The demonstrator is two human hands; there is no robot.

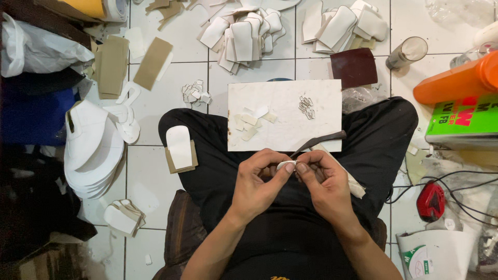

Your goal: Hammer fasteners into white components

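Note:
Sitting cross-legged on a tiled floor, I hold a small white strip piece point(286, 165) between the fingertips of both hands over my lap. My left hand point(257, 181) pinches its left end. My right hand point(321, 181) pinches its right end and also grips a dark-handled tool point(319, 141) that points up and to the right. Just beyond my hands a white board point(290, 111) rests across my knees, carrying several small cream cut pieces point(249, 122) and a little cluster of metal buckles point(306, 107).
Stacks of white shoe-upper pieces lie at the top point(249, 36) and at left point(91, 150). A cream piece on brown card point(180, 149) rests on my left knee. A glass point(407, 53), an orange bottle point(456, 83), a red device point(430, 201) with cables sit at right.

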